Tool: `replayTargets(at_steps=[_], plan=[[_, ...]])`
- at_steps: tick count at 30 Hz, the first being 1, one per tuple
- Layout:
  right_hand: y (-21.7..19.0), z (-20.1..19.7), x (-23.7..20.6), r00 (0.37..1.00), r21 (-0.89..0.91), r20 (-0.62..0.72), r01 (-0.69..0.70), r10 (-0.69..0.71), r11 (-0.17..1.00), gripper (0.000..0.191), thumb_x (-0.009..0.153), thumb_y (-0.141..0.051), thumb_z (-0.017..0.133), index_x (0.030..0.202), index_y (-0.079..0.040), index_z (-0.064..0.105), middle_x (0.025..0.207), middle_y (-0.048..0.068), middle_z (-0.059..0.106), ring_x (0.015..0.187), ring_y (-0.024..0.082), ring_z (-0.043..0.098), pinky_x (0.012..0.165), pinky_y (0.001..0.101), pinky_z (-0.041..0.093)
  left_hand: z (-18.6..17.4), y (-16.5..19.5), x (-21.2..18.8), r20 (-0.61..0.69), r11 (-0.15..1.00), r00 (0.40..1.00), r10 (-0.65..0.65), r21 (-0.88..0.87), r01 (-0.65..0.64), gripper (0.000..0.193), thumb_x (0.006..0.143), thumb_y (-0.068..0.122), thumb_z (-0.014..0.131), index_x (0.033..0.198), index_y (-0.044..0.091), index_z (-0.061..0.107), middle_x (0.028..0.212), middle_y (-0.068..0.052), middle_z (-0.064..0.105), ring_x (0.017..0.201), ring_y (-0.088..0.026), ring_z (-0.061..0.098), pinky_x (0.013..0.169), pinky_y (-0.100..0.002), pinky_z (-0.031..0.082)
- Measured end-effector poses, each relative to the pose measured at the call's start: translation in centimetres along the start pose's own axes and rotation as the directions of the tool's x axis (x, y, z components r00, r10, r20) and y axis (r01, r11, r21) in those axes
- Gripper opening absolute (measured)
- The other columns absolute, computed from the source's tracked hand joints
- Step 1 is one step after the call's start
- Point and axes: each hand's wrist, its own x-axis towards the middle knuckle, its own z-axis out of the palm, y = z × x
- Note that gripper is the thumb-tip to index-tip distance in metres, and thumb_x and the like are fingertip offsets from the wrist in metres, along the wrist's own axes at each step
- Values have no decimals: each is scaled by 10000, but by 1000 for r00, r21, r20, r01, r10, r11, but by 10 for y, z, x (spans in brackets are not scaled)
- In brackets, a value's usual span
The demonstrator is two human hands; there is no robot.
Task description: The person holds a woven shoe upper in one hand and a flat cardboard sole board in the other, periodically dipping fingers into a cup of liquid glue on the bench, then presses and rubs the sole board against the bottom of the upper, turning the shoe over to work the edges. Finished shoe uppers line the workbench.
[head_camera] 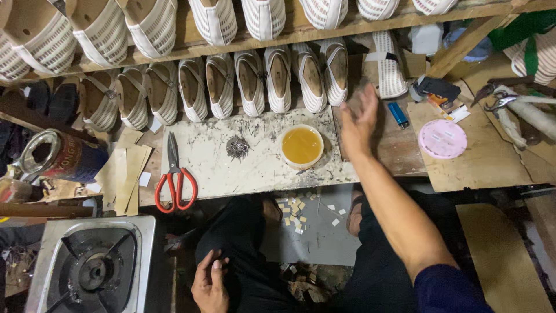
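The top shelf's row of white woven slip-on shoes (pixel 214 20) is cut off by the upper edge, so only heels and soles show. At the far right, a tangle of metal tools (pixel 501 99) and a green-striped fabric piece (pixel 530 55) is hard to make out. The person's legs in dark trousers hide much of the floor, and the right forearm covers part of the wooden bench edge.

The right hand (pixel 359 119) is raised, slightly blurred, over the bench, fingers spread apart and holding nothing. Nearest to it, at about one o'clock, is a white woven shoe upper with a tan strap (pixel 387 66), standing on end against the shelf; it is ribbed and narrow, apart from the hand. At about three o'clock from the hand lies a small blue lighter (pixel 398 114), and further that way a round pink plastic lid (pixel 442 139).

The left hand (pixel 209 284) rests on the left knee at the lower edge, fingers loosely together, gripping nothing.

At nine o'clock from the right hand sits a round white tub of amber glue (pixel 302 146) on a pale scuffed work board (pixel 208 174), with a small heap of grey metal tacks (pixel 237 146) and red-handled scissors (pixel 175 179) further left. A steel gas stove (pixel 92 264) fills the lower left.
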Motion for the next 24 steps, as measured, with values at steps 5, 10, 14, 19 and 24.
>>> replayTargets(at_steps=[5,10,14,19,24], plan=[[-5,19,44,990,-442,127,7,55,897,761,987,-197,721,1602,-68,292,1548,209,474,1429,371,487,1182,456,397,4,6,-2,-43,999,999,27,-35,-28,332,986,62,589,1301,-24,648,1193,-160,736,944,-216,730,788,-302,557],[0,19,67,985,-566,110,172,-133,806,679,1049,-143,661,1623,-107,300,1551,248,492,1357,417,557,1122,485,457,2,12,-1,-45,994,997,-66,84,69,321,992,76,583,1292,-21,644,1191,-148,725,976,-210,735,791,-317,592],[12,-9,54,890,259,-63,-422,451,869,628,1011,-124,550,1570,-233,286,1411,130,567,1114,274,684,877,483,611,-1,4,-2,-10,999,1000,-22,36,22,322,987,64,579,1286,-34,645,1193,-161,731,973,-219,732,791,-311,577],[2,-76,-20,948,541,108,-308,299,782,606,1067,-26,465,1620,-206,292,1478,170,542,1275,291,607,1025,490,545,6,3,-6,101,996,991,88,1,-89,335,1008,61,569,1321,-38,636,1214,-178,716,1031,-231,706,900,-304,556],[-39,-105,-113,871,537,297,-491,392,686,708,972,-98,487,1639,-92,249,1542,93,509,1379,263,538,1142,454,450,52,43,-28,511,983,858,61,-181,39,633,925,144,665,1495,3,429,1456,-179,594,1328,-282,592,1095,-397,471]])
